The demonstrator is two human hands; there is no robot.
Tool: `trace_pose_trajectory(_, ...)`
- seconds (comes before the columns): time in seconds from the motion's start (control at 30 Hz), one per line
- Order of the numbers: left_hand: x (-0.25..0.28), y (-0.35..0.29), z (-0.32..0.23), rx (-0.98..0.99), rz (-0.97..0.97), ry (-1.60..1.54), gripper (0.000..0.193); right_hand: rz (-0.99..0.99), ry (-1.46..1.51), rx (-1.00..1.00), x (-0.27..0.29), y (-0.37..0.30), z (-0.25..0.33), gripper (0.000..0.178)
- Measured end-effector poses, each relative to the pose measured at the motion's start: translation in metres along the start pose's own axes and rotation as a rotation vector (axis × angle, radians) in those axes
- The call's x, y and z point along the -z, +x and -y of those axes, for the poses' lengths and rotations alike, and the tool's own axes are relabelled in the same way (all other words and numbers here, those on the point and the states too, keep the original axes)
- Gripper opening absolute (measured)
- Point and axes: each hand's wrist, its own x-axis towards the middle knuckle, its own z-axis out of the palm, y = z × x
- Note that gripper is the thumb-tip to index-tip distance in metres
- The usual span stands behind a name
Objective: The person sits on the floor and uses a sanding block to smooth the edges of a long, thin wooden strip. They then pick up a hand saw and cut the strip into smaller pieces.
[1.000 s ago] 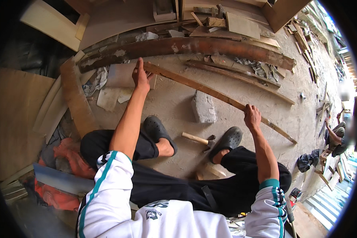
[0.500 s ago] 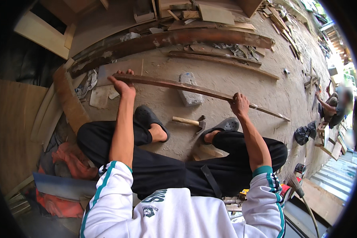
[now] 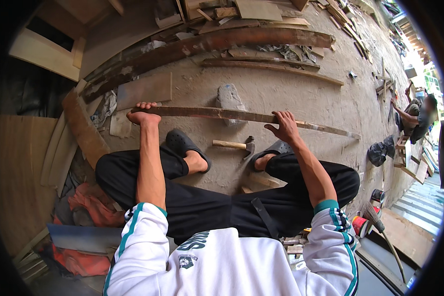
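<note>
A long, thin, dark wooden strip (image 3: 237,115) runs across in front of my knees, held off the ground. My left hand (image 3: 142,114) grips its left end. Further along, past the middle, my right hand (image 3: 284,126) holds it with fingers curled over the top. Under the strip, a hammer (image 3: 234,145) with a pale wooden handle lies on the concrete between my two dark sandals. A grey stone block (image 3: 230,97) sits just beyond the strip.
Thick curved beams (image 3: 217,42) and thinner curved slats (image 3: 271,66) lie further out. Boards and plywood pile up at the left (image 3: 19,163). Another person (image 3: 419,118) crouches at the far right. A broom (image 3: 380,232) and red tin stand at my right.
Both hands have drawn the strip closer to my knees, over the hammer. The strip now lies more level. The view has tilted down slightly.
</note>
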Motion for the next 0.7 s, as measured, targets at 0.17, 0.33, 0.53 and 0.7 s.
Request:
trace_pose_trajectory(0.17,0.002,0.004,0.002,0.008,0.000,-0.008,0.030,-0.023,0.064,-0.015,-0.006,0.006,0.014,0.055)
trace_pose_trajectory(0.33,0.006,0.018,0.000,0.046,0.084,-0.024,0.028,0.024,0.045,-0.108,-0.009,0.014,0.022,0.055)
trace_pose_trajectory(0.53,0.006,0.021,0.006,0.110,0.217,0.157,0.030,-0.147,-0.120,-0.199,-0.030,0.011,0.013,0.064)
trace_pose_trajectory(0.7,0.001,0.006,0.016,0.184,0.338,0.435,0.048,-0.118,-0.146,-0.246,-0.023,0.009,-0.009,0.058)
